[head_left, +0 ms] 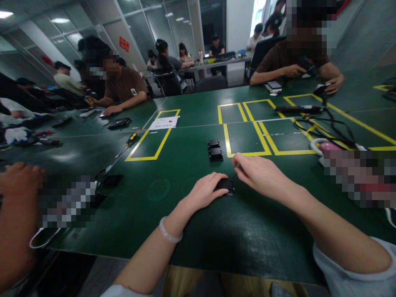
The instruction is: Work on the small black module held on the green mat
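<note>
My left hand point(208, 187) rests on the green table with its fingers and thumb closed round a small black rectangular part point(226, 185). A white bracelet circles that wrist. To its right, my right hand point(255, 171) is closed in a pinch on a thin dark tool point(234, 176); the tool's lower end reaches the part's right edge. Most of the tool is hidden by my fingers, so its exact kind does not show. Just beyond both hands lies a black two-section block point(215, 150), touched by neither hand.
Yellow tape rectangles point(247, 153) mark the green table point(262, 247). A black corded tool point(298, 109) and tangled cables lie at the right. A yellow-black screwdriver point(132, 139) and a paper sheet point(164, 123) lie left of centre. A co-worker's hand point(20, 181) is at far left; others sit opposite.
</note>
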Demonstrator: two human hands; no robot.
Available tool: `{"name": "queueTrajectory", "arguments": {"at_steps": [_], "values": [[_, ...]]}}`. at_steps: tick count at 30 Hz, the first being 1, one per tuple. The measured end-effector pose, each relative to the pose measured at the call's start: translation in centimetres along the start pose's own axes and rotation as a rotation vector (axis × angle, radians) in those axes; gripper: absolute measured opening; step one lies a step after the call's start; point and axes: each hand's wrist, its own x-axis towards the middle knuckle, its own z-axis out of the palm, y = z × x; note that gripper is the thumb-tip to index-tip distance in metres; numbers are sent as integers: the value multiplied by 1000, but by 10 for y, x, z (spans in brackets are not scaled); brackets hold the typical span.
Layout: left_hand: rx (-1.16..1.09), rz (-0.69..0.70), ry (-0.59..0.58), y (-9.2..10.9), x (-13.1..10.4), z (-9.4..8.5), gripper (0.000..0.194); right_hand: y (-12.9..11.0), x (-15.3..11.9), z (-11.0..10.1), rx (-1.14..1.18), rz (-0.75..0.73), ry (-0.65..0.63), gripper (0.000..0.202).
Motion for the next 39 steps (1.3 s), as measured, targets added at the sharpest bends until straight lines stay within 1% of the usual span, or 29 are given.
{"name": "queueTrajectory", "arguments": {"at_steps": [4,8,10,13,16,21,23,28,33,39], "values": [[2,-1,2,0,0,0,35,-1,0,-1,22,2,12,13],[-1,-5,-5,0,0,0,35,-1,1,-1,-56,35,-42,20],[-5,-4,-11,0,0,-1,35,-1,1,-1,-66,22,-58,20],[-7,-3,-11,0,0,-1,35,-2,0,-1,-14,-1,-37,15],[-6,-5,-5,0,0,-1,35,-3,0,-2,20,12,-8,14],[1,-5,-15,1,1,-1,35,-4,1,-1,-23,26,-38,18],[2,-4,-9,1,1,-1,34,-4,0,-1,-11,21,-45,16],[9,1,0,0,0,1,35,-3,0,-2,50,26,-7,14],[7,-2,-5,0,1,0,34,-2,1,-1,17,43,-27,19],[-1,0,-10,2,0,-1,33,-1,1,-4,11,67,-22,19]]}}
